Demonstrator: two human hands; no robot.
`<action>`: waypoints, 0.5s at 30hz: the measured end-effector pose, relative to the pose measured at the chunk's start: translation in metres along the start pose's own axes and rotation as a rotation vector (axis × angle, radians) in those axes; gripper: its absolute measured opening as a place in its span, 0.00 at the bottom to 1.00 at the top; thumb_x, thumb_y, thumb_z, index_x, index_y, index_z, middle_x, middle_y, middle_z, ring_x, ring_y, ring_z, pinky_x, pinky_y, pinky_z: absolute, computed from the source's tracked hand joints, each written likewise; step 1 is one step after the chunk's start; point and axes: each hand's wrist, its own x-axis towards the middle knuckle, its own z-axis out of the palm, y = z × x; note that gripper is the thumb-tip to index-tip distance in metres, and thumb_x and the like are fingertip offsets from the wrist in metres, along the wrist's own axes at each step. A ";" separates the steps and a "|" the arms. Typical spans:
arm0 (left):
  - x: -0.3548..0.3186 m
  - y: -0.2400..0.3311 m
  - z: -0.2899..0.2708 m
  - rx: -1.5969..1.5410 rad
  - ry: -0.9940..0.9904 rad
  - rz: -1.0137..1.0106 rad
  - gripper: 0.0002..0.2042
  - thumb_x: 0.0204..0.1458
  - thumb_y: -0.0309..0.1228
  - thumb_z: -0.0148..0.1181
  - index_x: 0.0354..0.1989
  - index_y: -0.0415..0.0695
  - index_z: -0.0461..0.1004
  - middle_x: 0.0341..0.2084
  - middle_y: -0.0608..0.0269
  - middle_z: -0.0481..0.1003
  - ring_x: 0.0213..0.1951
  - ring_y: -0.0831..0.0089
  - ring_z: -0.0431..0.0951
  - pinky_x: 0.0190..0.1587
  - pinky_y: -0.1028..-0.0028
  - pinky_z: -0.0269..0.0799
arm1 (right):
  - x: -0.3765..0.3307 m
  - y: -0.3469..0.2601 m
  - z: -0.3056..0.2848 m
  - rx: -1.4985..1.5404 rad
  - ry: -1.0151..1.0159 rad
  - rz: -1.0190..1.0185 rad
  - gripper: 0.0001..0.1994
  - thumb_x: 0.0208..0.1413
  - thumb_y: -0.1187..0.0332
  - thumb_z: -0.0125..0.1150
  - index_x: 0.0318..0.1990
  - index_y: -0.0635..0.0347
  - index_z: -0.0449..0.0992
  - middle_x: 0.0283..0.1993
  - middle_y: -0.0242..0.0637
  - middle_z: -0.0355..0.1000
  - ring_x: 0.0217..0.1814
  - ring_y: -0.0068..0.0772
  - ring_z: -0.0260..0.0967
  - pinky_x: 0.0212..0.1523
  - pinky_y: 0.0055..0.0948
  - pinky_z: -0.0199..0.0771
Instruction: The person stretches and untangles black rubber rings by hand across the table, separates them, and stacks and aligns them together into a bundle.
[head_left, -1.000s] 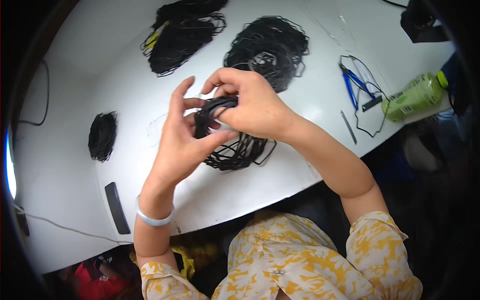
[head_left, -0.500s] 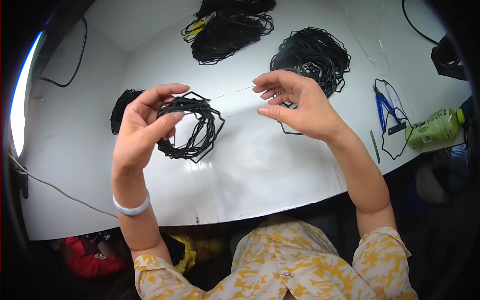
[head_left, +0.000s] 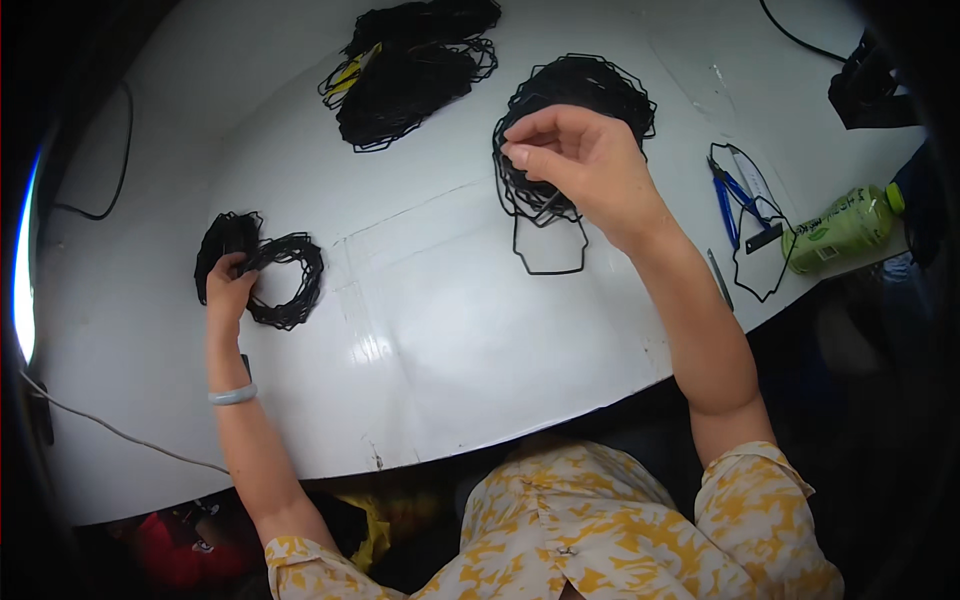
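Observation:
My left hand [head_left: 231,287], with a pale bangle on its wrist, is at the left of the table. Its thumb and fingers close on the edge of a ring-shaped bundle of thin black frames [head_left: 304,308]. Against that hand's far side lies a smaller dark heap of similar frames [head_left: 226,236]. My right hand [head_left: 592,165] is over the near part of a large pile of black frames [head_left: 590,85]. Thumb and forefinger are pinched together at the pile's left edge; what is between them, if anything, I cannot make out. One single angular frame [head_left: 549,273] sticks out toward me from this pile.
More black frames [head_left: 405,95] with a yellow piece lie at the back. On the right are blue-handled pliers [head_left: 728,210], a loose black frame [head_left: 765,298], a thin metal strip [head_left: 719,280] and a green bottle [head_left: 845,235]. A cable [head_left: 130,435] runs along the left.
My left hand has carried the ring bundle left and down beside the dark heap. My right hand's thumb and forefinger have come together over the large pile. The view has shifted slightly.

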 end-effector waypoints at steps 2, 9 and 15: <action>-0.004 0.004 -0.005 0.296 -0.027 0.039 0.21 0.46 0.22 0.60 0.52 0.34 0.70 0.30 0.54 0.77 0.33 0.66 0.77 0.39 0.70 0.72 | 0.006 -0.007 -0.014 0.006 0.104 -0.020 0.08 0.52 0.71 0.64 0.37 0.65 0.78 0.33 0.34 0.76 0.35 0.20 0.72 0.39 0.21 0.73; -0.067 0.137 0.039 0.387 0.021 0.414 0.18 0.50 0.28 0.62 0.50 0.35 0.72 0.35 0.53 0.76 0.37 0.64 0.78 0.43 0.69 0.73 | 0.020 -0.008 -0.063 0.072 0.326 -0.012 0.09 0.53 0.69 0.62 0.38 0.65 0.77 0.34 0.38 0.77 0.35 0.23 0.72 0.37 0.21 0.72; -0.095 0.221 0.138 0.045 -0.398 0.568 0.17 0.52 0.28 0.62 0.50 0.34 0.72 0.41 0.54 0.76 0.42 0.69 0.77 0.44 0.73 0.74 | 0.026 0.012 -0.074 -0.131 0.334 -0.006 0.08 0.51 0.69 0.64 0.35 0.65 0.78 0.31 0.35 0.76 0.32 0.22 0.71 0.35 0.21 0.71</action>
